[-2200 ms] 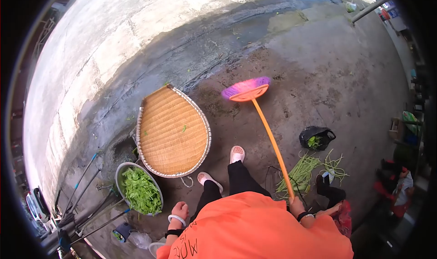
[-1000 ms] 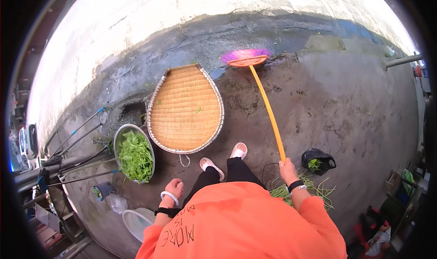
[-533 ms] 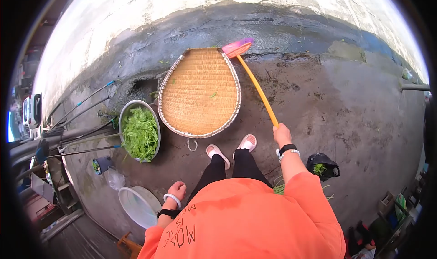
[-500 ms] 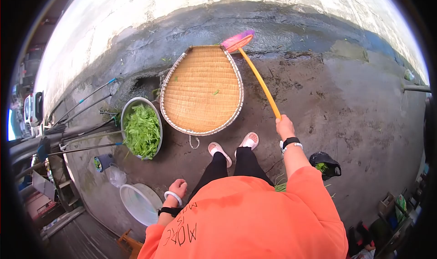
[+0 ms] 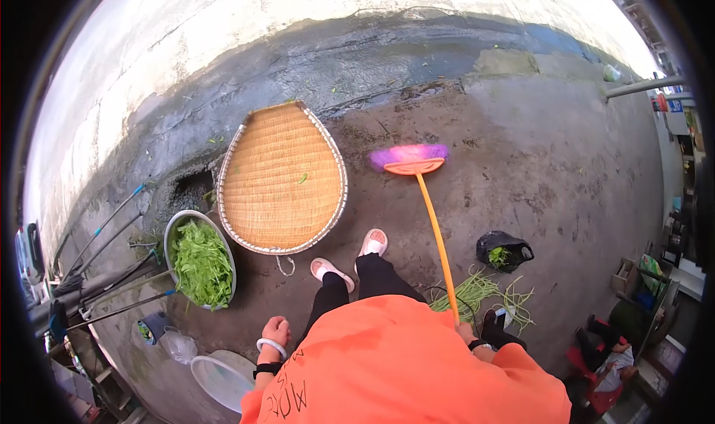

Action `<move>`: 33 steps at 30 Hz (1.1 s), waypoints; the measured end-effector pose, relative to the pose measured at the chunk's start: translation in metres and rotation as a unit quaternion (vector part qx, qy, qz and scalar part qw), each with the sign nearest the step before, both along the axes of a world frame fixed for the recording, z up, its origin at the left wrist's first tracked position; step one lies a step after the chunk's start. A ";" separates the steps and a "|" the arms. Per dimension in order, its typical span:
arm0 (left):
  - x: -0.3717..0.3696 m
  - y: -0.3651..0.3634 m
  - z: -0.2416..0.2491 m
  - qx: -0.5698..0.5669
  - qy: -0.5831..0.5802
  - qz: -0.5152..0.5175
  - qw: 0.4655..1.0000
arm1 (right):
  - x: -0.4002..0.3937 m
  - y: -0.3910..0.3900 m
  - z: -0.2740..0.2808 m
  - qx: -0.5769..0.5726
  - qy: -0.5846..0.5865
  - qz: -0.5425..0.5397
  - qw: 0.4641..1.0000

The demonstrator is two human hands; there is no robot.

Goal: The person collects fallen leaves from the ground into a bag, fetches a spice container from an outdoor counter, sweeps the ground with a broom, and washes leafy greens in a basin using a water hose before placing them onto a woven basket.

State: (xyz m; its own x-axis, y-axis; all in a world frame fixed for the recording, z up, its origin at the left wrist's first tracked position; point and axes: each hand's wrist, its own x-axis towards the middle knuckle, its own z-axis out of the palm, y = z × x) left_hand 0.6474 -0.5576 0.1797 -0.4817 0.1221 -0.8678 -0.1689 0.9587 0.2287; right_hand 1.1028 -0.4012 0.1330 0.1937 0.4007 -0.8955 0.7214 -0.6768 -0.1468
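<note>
My right hand (image 5: 465, 333) is wrapped round the end of the long orange handle of a broom (image 5: 436, 239), close against my side. The broom's purple and pink bristles rest on the wet ground ahead of me, apart from the woven bamboo winnowing basket (image 5: 283, 178). A green scrap lies in that basket, which sits flat before my feet. Hanging at my left side, my left hand (image 5: 276, 330) is loosely curled with nothing visible in it. It is nearest to the pale plastic basin (image 5: 220, 381).
Leafy greens fill a grey basin (image 5: 231, 269) on the left, beside several long-handled tools. A dark bucket (image 5: 153, 326) and a plastic bag (image 5: 179, 345) stand below it. On the right are long green beans (image 5: 477, 290), a black bag (image 5: 514, 245) with greens, and a seated person (image 5: 614, 364).
The broom has come away from the winnowing basket's far edge and closer to me. My right hand has drawn back to my side, and my view has turned right.
</note>
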 end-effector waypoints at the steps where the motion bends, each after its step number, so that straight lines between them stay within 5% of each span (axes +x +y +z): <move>1: 0.000 0.005 0.002 -0.004 0.000 0.017 1.000 | -0.011 0.007 -0.006 -0.003 -0.005 -0.040 0.999; 2: 0.002 0.013 0.011 0.006 0.005 0.003 1.000 | -0.035 0.023 0.003 -0.004 -0.011 -0.081 0.997; 3: 0.001 0.014 0.012 0.001 0.003 -0.006 1.000 | 0.008 0.005 -0.115 0.012 0.050 -0.043 0.998; 4: 0.002 0.011 0.015 0.013 0.001 -0.017 1.000 | -0.049 0.070 -0.067 -0.048 0.050 -0.179 0.981; 9: 0.003 0.010 0.029 0.000 0.021 -0.071 0.997 | -0.123 0.268 -0.033 0.099 0.144 -0.119 0.977; 19: 0.024 0.026 0.021 -0.011 0.018 -0.041 0.999 | 0.005 0.045 -0.070 0.057 0.044 -0.095 0.993; 25: 0.028 -0.003 0.021 0.001 0.034 0.016 0.999 | -0.102 0.262 -0.049 0.093 0.098 -0.163 0.977; 27: 0.029 -0.008 0.025 -0.009 0.043 0.038 0.998 | -0.137 0.330 -0.028 0.133 0.114 -0.090 0.980; 29: 0.033 -0.017 0.030 -0.008 0.061 0.049 0.997 | -0.153 0.355 -0.021 0.140 0.145 -0.004 0.979; 33: 0.048 -0.041 0.031 -0.016 0.071 0.077 0.994 | -0.158 0.345 -0.032 0.130 0.248 -0.014 0.960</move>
State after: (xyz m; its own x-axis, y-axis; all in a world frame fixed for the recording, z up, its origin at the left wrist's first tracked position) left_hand 0.6957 -0.5991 0.2105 -0.6113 0.0104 -0.7913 -0.2829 0.9310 0.2307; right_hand 0.9444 -0.0562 0.1005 -0.2158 0.6246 -0.7506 0.5011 -0.5889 -0.6341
